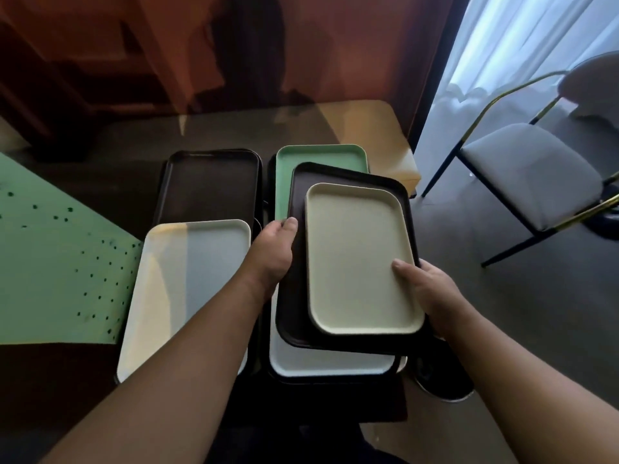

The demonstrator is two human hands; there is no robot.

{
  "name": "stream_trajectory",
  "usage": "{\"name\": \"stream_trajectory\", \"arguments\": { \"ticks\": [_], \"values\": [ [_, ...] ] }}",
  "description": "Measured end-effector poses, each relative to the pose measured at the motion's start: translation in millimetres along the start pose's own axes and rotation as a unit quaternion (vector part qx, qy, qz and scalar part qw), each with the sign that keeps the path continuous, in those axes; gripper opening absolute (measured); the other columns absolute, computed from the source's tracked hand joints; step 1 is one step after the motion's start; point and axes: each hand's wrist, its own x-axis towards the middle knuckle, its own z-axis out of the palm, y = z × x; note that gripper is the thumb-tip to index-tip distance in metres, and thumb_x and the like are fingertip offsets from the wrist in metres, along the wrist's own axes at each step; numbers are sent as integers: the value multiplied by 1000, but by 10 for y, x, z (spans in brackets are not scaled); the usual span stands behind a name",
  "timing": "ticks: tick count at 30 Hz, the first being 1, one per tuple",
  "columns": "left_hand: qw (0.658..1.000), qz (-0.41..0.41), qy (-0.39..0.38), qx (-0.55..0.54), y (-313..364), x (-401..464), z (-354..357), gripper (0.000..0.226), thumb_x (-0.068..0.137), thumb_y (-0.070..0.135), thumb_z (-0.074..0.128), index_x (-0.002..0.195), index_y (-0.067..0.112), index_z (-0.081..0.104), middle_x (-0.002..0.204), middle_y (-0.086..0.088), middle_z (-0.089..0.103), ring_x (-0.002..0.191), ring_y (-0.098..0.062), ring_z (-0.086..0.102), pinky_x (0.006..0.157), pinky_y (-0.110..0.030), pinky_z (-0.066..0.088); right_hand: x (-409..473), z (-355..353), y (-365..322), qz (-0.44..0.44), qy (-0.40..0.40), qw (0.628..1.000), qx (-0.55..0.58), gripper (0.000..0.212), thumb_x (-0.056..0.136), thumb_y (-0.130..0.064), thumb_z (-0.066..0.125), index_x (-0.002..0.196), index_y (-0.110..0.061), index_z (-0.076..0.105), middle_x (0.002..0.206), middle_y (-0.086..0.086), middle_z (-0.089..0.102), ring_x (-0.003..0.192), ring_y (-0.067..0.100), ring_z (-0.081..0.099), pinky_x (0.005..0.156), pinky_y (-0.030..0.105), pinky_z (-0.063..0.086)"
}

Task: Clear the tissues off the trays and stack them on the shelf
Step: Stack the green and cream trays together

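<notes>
I hold a black tray [294, 316] with a smaller cream tray [358, 259] lying in it, tilted above a stack. My left hand [273, 249] grips the black tray's left rim. My right hand [425, 289] grips the right rim, its thumb resting on the cream tray. Under them lie a white tray [321, 365] and a green tray [315, 162] on darker trays. To the left, a white tray [187, 283] sits in front of a black tray [211, 185]. No tissues are visible on any tray.
The trays rest on a dark surface [127, 169]. A green dotted sheet [50, 262] lies at the left. A grey-cushioned chair [529, 172] with a black and gold frame stands at the right by a white curtain [502, 45]. A shoe [442, 383] shows below the trays.
</notes>
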Motion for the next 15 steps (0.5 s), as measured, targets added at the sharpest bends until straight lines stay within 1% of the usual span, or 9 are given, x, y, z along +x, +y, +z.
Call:
{"name": "stream_trajectory", "arguments": {
  "ticks": [2, 3, 4, 5, 6, 8, 10, 11, 15],
  "values": [
    [997, -45, 36, -42, -92, 39, 9, 36, 96, 49, 50, 103, 18, 66, 105, -7, 72, 103, -28, 69, 94, -43, 54, 50, -79, 24, -8, 1, 1000, 2, 18, 98, -18, 63, 113, -9, 69, 98, 12, 79, 83, 28, 75, 76, 41, 62],
    [995, -67, 76, 3, -144, 66, -6, 34, 92, 48, 51, 104, 19, 64, 108, -10, 71, 104, -33, 68, 92, -46, 54, 82, -112, 30, -6, 3, 1000, 3, 20, 98, -18, 64, 115, -9, 68, 102, 15, 78, 87, 31, 75, 81, 44, 60],
    [986, -95, 110, 84, -222, 90, -29, 35, 91, 43, 52, 112, 18, 62, 116, -13, 67, 106, -36, 66, 91, -46, 53, 111, -145, 32, -4, 5, 1000, 3, 21, 98, -19, 64, 116, -9, 68, 104, 16, 78, 89, 32, 74, 84, 45, 59],
    [968, -131, 123, 175, -310, 97, -48, 42, 90, 37, 53, 126, 14, 57, 126, -13, 61, 109, -37, 63, 91, -44, 53, 141, -176, 37, -3, 6, 1000, 3, 21, 98, -19, 64, 115, -9, 68, 105, 16, 78, 89, 33, 74, 84, 45, 59],
    [944, -167, 111, 262, -385, 78, -48, 51, 91, 32, 55, 137, 11, 50, 135, -14, 54, 114, -37, 60, 91, -41, 51, 169, -203, 48, -2, 6, 1000, 0, 20, 98, -19, 64, 115, -9, 68, 104, 16, 78, 88, 32, 74, 83, 44, 59],
    [898, -198, 65, 388, -542, 38, -17, 58, 92, 29, 58, 143, 8, 41, 142, -16, 46, 120, -38, 56, 94, -42, 49, 222, -235, 77, 1, 5, 1000, -5, 21, 98, -19, 64, 116, -8, 67, 104, 17, 77, 88, 33, 74, 82, 44, 59],
    [861, -191, 40, 469, -660, 27, 34, 54, 92, 25, 61, 140, 8, 42, 142, -15, 42, 119, -36, 55, 93, -44, 50, 263, -243, 108, 3, 2, 1000, -13, 22, 97, -19, 65, 116, -8, 67, 105, 17, 77, 88, 32, 74, 82, 44, 59],
    [852, -180, 41, 491, -690, 37, 42, 50, 92, 20, 62, 137, 8, 45, 140, -15, 43, 117, -35, 56, 92, -44, 51, 282, -243, 133, 5, 3, 1000, -18, 21, 97, -18, 65, 115, -9, 68, 105, 17, 77, 87, 32, 74, 82, 44, 59],
    [842, -104, 75, 524, -739, 29, 17, 29, 93, 7, 57, 122, 8, 53, 127, -14, 49, 103, -34, 58, 82, -43, 51, 327, -222, 230, 15, 8, 1000, -25, 22, 97, -20, 66, 115, -9, 68, 106, 17, 77, 96, 36, 74, 89, 50, 59]
  ]
}}
